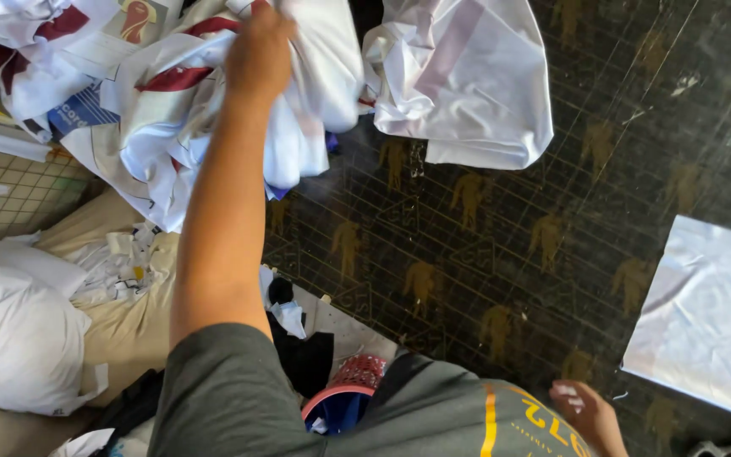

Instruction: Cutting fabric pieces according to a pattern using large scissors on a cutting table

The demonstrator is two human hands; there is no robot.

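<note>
My left hand (260, 51) reaches far forward and is closed on a heap of white cloth pieces with maroon trim (171, 118) at the top left of a dark cutting table (501, 254). A second bundle of white cloth (467, 76) lies just right of the heap, apart from the hand. My right hand (592, 416) rests low on the table's near edge beside a tiny white scrap; its fingers are hard to make out. A flat white cloth panel (712, 313) lies on the table to its right.
The table top is black with a fine grid and gold figures. Left of it, below the table, sit a stuffed white sack (19, 338), a beige bag with scraps (120, 279) and a red-rimmed bin (344, 398). Tiled floor (27, 186) shows at far left.
</note>
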